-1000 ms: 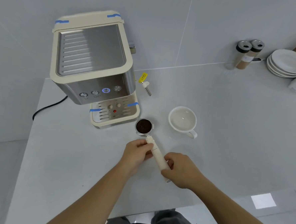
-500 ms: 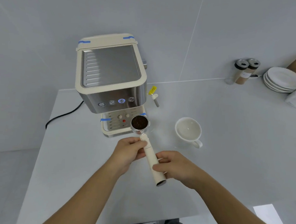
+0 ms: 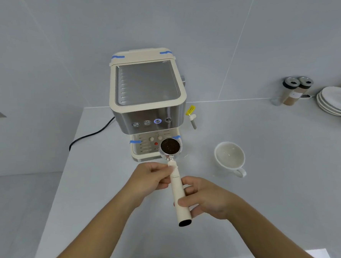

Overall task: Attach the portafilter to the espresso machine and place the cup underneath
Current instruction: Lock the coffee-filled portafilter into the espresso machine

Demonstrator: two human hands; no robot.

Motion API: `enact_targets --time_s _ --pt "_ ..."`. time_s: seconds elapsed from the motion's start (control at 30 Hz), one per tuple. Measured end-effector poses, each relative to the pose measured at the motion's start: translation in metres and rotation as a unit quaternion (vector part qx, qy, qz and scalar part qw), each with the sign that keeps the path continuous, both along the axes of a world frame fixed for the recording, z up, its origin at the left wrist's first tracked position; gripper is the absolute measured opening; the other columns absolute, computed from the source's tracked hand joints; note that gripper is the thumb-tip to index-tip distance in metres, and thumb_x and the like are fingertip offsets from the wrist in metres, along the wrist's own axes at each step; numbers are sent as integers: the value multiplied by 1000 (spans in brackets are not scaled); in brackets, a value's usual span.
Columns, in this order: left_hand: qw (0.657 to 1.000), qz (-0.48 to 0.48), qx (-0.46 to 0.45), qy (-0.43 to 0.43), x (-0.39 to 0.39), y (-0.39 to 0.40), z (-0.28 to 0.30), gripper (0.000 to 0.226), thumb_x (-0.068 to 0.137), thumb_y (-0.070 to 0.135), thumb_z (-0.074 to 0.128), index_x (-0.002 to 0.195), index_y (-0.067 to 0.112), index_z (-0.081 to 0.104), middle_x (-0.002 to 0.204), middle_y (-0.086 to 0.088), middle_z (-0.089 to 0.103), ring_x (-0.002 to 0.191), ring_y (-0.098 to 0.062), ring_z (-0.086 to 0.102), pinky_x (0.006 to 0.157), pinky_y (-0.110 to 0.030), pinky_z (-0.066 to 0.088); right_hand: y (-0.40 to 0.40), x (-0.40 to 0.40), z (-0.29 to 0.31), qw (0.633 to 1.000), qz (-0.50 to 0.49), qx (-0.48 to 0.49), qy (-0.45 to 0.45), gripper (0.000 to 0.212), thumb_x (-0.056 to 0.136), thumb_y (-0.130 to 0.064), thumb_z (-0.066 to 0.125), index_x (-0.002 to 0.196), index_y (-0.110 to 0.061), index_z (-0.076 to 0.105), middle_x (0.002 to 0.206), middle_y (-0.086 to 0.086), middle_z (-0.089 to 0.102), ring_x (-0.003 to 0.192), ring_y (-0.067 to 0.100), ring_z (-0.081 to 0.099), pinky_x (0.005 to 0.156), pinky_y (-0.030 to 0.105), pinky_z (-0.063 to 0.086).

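Note:
A cream and steel espresso machine (image 3: 147, 99) stands at the back of the white counter, one button lit blue. I hold a portafilter (image 3: 177, 186) with a cream handle in both hands. Its metal basket (image 3: 170, 146), filled with dark coffee grounds, hovers in front of the machine's drip tray. My left hand (image 3: 149, 177) pinches the handle near the basket. My right hand (image 3: 205, 198) grips the handle lower down. An empty white cup (image 3: 229, 156) sits on the counter to the right of the machine, handle toward me.
A steam wand (image 3: 193, 121) with a yellow tag sticks out on the machine's right. A black power cord (image 3: 89, 136) runs off to the left. Two shakers (image 3: 291, 90) and a stack of white plates (image 3: 337, 101) stand at the far right. The counter's front edge is close to me.
The portafilter has been lifted off the counter and carried toward the machine's front, both hands still on its handle. My view has tilted up, so the machine sits lower in frame.

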State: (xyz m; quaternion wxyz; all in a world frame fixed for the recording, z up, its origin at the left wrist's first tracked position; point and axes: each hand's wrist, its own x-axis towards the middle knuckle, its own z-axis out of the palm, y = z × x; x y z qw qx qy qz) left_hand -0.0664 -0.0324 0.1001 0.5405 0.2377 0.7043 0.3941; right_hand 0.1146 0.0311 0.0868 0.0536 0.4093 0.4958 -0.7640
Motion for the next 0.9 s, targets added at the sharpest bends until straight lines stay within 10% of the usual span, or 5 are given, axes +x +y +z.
enact_targets --time_s 0.13,0.27,0.37,0.67,0.9 --pt "983 -13 62 172 -25 -8 30 5 85 18 74 89 21 75 78 -11 74 72 -17 67 82 -40 61 -2 -6 -8 1000 -13 6 -14 44 82 0 71 122 -12 57 118 20 67 108 32 67 83 45 61" --pt "908 -22 187 373 -44 1 88 10 86 18 72 90 27 72 75 16 69 67 7 62 67 -5 46 1 -15 -16 999 -35 -1 -15 43 84 2 69 123 -9 56 110 12 73 103 26 69 84 47 60" --pt "838 -66 231 489 -57 24 121 16 89 22 68 102 16 75 94 3 74 87 -8 65 80 -22 50 3 -25 -19 999 -43 -1 -12 40 85 1 69 121 -10 57 109 9 73 100 23 70 82 44 61" --pt "776 -300 149 535 -103 125 110 67 86 61 42 143 27 47 148 -5 49 140 -26 42 116 -43 31 9 -65 -24 997 -70 -2 24 45 85 4 68 126 -10 58 115 16 69 100 26 68 77 46 61" --pt "741 -323 138 572 -111 140 100 74 82 70 32 146 33 39 148 -1 45 144 -29 35 115 -56 27 17 -84 -26 996 -79 7 48 48 85 2 68 128 -13 57 110 10 67 97 26 68 72 43 61"
